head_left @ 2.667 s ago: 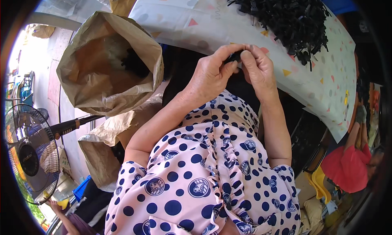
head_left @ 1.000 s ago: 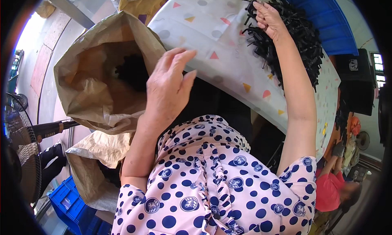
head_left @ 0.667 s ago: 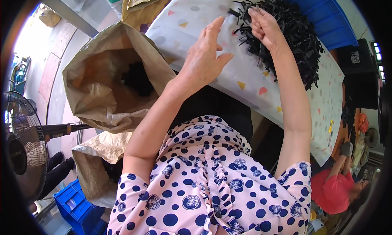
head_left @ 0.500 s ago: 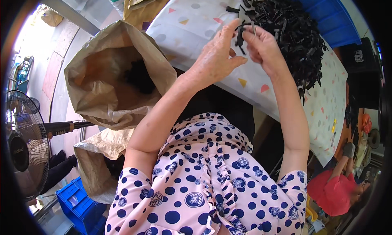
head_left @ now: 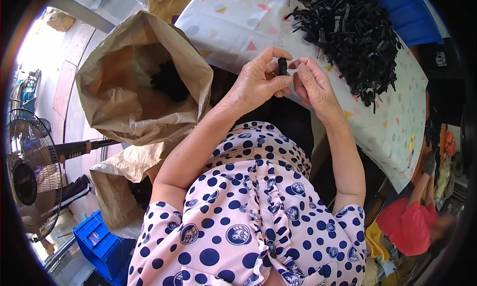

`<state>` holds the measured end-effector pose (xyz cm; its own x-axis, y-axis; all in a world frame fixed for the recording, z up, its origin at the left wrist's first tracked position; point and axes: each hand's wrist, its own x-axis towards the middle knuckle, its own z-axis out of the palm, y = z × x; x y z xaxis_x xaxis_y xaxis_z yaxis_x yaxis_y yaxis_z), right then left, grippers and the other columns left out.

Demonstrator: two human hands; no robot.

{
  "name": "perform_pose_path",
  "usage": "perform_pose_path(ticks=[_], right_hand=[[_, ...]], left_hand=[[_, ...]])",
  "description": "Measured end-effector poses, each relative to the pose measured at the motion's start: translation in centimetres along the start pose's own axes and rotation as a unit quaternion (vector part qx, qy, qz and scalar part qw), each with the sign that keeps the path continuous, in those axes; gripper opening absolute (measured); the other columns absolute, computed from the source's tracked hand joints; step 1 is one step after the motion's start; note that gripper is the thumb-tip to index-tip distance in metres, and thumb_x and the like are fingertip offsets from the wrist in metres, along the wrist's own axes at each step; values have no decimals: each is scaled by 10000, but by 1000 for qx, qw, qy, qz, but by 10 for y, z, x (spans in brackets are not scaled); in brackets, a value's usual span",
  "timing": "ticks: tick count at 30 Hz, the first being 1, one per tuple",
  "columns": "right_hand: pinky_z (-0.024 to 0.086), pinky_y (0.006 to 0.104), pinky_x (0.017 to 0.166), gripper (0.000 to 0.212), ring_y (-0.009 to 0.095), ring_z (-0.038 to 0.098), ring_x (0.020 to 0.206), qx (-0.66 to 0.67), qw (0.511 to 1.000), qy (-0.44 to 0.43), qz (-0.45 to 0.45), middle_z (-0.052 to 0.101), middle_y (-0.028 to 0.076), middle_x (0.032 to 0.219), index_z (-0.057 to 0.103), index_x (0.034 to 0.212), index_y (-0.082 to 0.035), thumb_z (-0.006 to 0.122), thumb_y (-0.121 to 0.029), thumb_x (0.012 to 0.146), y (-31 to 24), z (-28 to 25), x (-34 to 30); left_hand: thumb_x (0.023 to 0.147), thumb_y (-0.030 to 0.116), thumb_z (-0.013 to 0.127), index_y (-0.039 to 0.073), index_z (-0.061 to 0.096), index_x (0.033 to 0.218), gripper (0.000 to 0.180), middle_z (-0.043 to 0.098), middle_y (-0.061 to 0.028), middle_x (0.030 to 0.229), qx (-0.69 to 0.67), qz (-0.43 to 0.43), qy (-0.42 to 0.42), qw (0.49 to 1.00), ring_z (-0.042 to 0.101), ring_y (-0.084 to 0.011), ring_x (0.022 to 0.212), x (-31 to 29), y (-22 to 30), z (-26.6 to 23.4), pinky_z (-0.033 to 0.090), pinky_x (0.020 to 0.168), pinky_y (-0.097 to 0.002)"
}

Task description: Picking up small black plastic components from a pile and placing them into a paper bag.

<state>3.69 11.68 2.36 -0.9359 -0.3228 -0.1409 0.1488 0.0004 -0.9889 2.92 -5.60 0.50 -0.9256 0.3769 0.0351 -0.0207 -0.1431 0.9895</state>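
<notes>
Near the table's front edge my left hand (head_left: 258, 80) is closed on a small black plastic part (head_left: 282, 66), held upright between thumb and fingers. Just to its right is my right hand (head_left: 313, 85), its thumb and fingers pinched together; whatever they hold is hidden. Beyond both hands a large pile of similar black parts (head_left: 355, 42) covers the right side of the table (head_left: 233, 25), which has a white cloth with coloured shapes. On my left an open brown sack (head_left: 149, 72) has a heap of black parts (head_left: 171, 82) inside.
A blue bin (head_left: 407, 13) stands behind the pile. Below the open sack is a second brown sack (head_left: 117, 196), with a blue crate (head_left: 99, 241) beside it. A standing fan (head_left: 32, 177) is at far left. At lower right another person in red (head_left: 405, 226) is bent over.
Both hands have drawn back from the pile toward me. The black part, between both hands before, is now in my left hand. My right hand's fingers have closed up further.
</notes>
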Motion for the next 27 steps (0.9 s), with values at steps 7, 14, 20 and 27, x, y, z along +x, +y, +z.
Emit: perform_pose_path(ticks=[7,14,20,27], right_hand=[[320,165,539,239,18,376,609,-137,990,-21,-37,447,-57,700,538,1035,-33,442,-249,1004,8,20,1],[338,178,546,213,34,388,611,-168,985,-19,-23,446,-54,703,545,1024,-29,438,-212,1003,16,31,8],[400,242,552,213,80,440,586,-171,984,28,-49,519,8,653,563,976,-5,481,-201,985,22,38,17],[343,198,532,201,51,384,581,-94,992,59,-65,452,-39,677,561,974,-33,481,-217,990,33,36,19]], left_hand=[[831,-23,588,54,449,1016,243,572,-45,723,18,17,27,999,612,-112,621,-9,-7,-7,489,538,-251],[846,-53,578,57,412,1039,277,567,-47,720,141,33,49,988,591,-98,631,-13,-11,-13,487,532,-247],[771,-46,581,47,435,1042,322,593,-156,712,300,103,114,942,626,-287,645,-13,-8,-13,487,589,-353],[758,-34,591,50,470,1054,331,576,-208,754,355,169,150,907,604,-378,724,-6,-11,-7,481,636,-386]])
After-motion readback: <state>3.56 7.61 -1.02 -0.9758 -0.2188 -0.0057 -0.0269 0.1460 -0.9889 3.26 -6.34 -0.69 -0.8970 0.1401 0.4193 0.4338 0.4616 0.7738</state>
